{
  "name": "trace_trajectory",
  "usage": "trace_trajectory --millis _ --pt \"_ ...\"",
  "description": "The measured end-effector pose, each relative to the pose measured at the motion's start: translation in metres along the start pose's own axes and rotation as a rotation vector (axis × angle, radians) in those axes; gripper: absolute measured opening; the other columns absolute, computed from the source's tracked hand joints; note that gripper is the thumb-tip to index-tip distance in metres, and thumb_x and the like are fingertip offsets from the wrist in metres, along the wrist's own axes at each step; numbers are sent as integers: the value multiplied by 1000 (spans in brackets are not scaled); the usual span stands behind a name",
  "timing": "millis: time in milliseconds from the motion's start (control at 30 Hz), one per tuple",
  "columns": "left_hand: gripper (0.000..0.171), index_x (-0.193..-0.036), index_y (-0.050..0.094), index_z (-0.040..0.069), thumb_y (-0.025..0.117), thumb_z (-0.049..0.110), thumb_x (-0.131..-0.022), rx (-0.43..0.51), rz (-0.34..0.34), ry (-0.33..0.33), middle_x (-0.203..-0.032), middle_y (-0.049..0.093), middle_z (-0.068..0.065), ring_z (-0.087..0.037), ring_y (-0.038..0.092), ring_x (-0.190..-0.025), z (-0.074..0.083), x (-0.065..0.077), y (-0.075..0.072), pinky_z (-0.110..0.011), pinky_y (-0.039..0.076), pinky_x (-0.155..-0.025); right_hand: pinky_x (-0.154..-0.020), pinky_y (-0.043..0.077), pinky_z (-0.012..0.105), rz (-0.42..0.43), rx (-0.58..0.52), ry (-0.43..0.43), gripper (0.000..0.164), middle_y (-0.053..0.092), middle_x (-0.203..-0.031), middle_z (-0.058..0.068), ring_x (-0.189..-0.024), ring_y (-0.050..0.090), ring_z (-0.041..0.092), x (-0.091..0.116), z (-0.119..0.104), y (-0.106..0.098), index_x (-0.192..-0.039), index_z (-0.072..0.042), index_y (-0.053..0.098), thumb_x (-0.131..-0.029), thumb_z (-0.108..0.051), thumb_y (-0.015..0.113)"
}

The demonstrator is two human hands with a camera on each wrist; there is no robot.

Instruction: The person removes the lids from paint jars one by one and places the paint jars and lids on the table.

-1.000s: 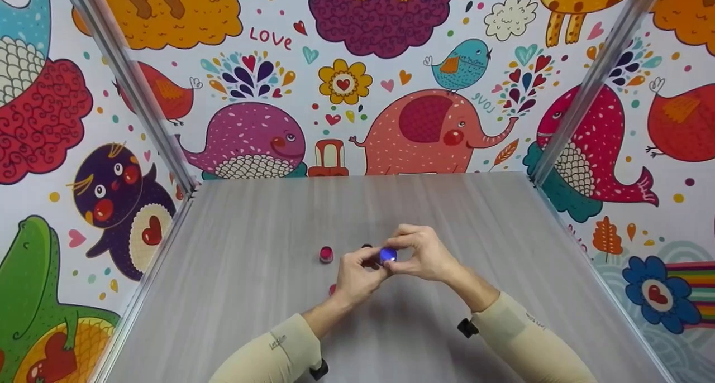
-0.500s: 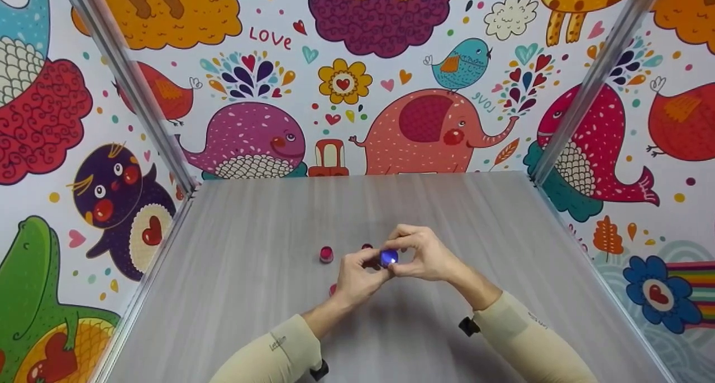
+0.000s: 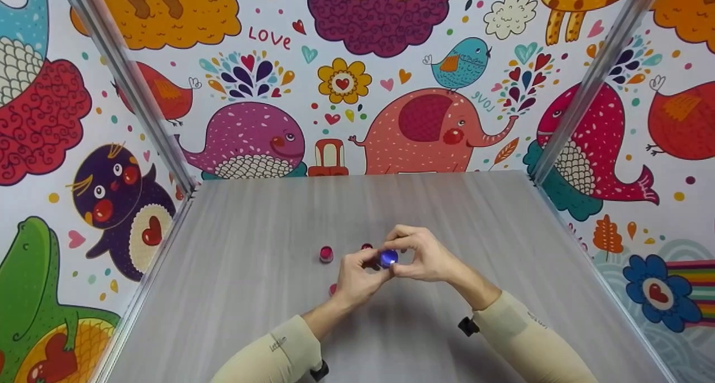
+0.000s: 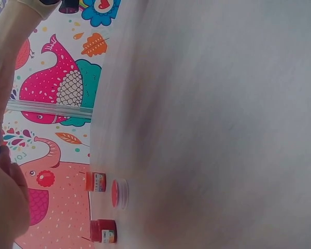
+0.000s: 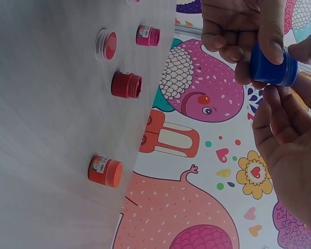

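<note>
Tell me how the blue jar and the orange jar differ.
The blue jar is held up between the left hand and right hand; the orange jar stands on the table. The orange jar shows a pale label; the blue jar shows none on its visible side. Both are small, round jars.

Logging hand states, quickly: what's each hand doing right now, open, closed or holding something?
Left hand: closed, holding the blue jar by its body.
Right hand: closed, fingers gripping the same jar at its other end.
</note>
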State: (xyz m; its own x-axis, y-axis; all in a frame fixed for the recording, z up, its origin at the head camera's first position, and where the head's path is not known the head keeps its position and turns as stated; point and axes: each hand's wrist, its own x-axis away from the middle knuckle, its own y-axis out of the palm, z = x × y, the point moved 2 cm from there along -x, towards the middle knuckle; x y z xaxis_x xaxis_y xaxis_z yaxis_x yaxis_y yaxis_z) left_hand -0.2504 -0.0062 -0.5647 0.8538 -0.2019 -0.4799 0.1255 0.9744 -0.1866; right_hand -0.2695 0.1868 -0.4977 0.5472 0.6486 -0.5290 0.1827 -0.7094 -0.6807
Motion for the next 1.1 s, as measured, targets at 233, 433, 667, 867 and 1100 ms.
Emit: trace_trajectory --millis 233,433,667,867,1100 --pt "25 -110 87 6 97 15 -89 -44 14 2 -95 85 -10 -11 76 -84 1 2 -1 -42 70 -78 -72 60 33 99 14 50 37 83 -107 4 -88 74 23 6 2 4 -122 -14 86 -86 -16 91" --pt "32 -115 86 5 98 19 -89 -34 36 -34 -102 86 -14 -9 75 -86 0 1 -2 -45 71 -79 -73 61 32 201 3 178 37 84 -102 6 -86 75 25 12 4 9 -120 -16 86 -86 -23 98" --pt "32 -116 86 4 97 18 -89 -40 46 -48 -100 86 -12 -7 73 -83 1 0 -4 -46 70 -79 -72 62 32 284 -14 182 34 83 -96 7 -81 75 25 14 5 17 -111 -11 87 -82 -20 102" --pt "34 -119 85 4 97 13 -88 1 53 -78 -101 85 -15 -14 74 -81 1 0 -4 -29 66 -66 -71 61 33 338 -41 149 33 81 -91 8 -78 72 26 11 3 20 -105 -10 87 -77 -11 104" --pt "32 -115 85 9 99 17 -87 -1 68 -142 -97 84 -12 -13 73 -78 2 1 -5 -19 60 -62 -70 61 34 355 -28 149 33 81 -89 7 -76 71 29 8 1 20 -103 -12 87 -75 -12 105"
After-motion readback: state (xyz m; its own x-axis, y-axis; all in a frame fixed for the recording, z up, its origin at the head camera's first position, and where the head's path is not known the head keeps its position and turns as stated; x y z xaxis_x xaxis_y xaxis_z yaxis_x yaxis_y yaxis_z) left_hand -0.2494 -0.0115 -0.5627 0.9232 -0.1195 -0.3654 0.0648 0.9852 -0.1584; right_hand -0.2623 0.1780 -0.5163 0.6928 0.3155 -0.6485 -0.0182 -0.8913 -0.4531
